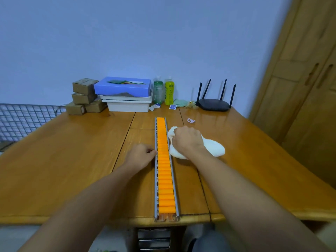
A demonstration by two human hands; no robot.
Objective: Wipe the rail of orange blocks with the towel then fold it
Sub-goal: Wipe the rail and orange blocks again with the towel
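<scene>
A: State the position of the rail (165,166).

B: The rail lies on the table (72,160) along the 12-to-6 line. Its near end sits at the table's 6 o'clock edge. Its far end stops short of the white tray (128,105). Orange blocks (163,157) fill the metal channel in a single row, touching one another.

A: State the position of the towel (209,145).

B: The towel is bunched on the table at 3 o'clock of the rail, just beside its right side wall, around the rail's mid-to-far section. It is white and crumpled, not folded.

A: Report the right hand (187,139).

B: It rests on top of the towel, knuckles up. The fingers curl down into the cloth and are clamped on it. The towel's bulk shows at 3 o'clock and 10 o'clock of the hand.

A: Report the left hand (140,154).

B: It lies at 9 o'clock of the rail, on the table. The fingers are drawn together in a loose fist. The fingertips touch the rail's left side wall. It holds nothing that can be seen.

A: List items at the far edge.

B: From 10 to 2 o'clock: cardboard boxes (83,95), a blue lid (123,87) on the stacked trays, two bottles (163,91), a router (214,104). A small white loop (190,120) lies at 1 o'clock of the towel, apart from it.
</scene>
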